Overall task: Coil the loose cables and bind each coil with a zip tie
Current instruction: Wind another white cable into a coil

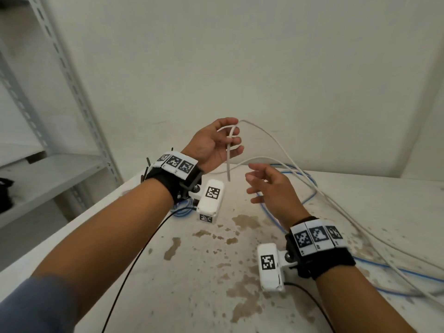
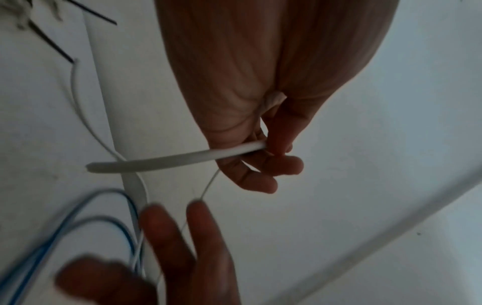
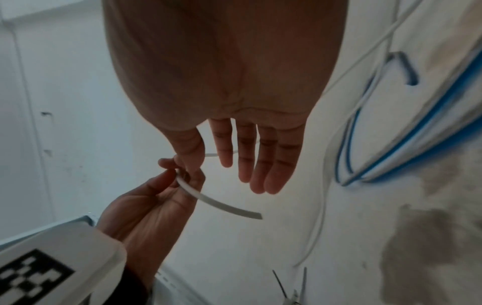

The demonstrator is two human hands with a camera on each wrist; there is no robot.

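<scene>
My left hand (image 1: 223, 140) is raised above the table and pinches a white cable (image 1: 276, 140) near its end. The short free end (image 1: 228, 164) hangs down below the fingers; it also shows in the left wrist view (image 2: 169, 161) and the right wrist view (image 3: 221, 204). From the pinch the white cable arcs right and down across the table. My right hand (image 1: 264, 183) hovers just below and right of the left, fingers straight and spread, holding nothing (image 3: 250, 161). A blue cable (image 1: 300, 183) lies looped on the table under and behind the right hand.
The stained white table (image 1: 216, 260) has a back edge at the wall. Black zip ties (image 3: 289, 286) lie by the left wrist (image 1: 146, 169). A grey metal shelf rack (image 1: 72, 92) stands at the left. A thin black wrist-camera lead (image 1: 134, 267) crosses the table front.
</scene>
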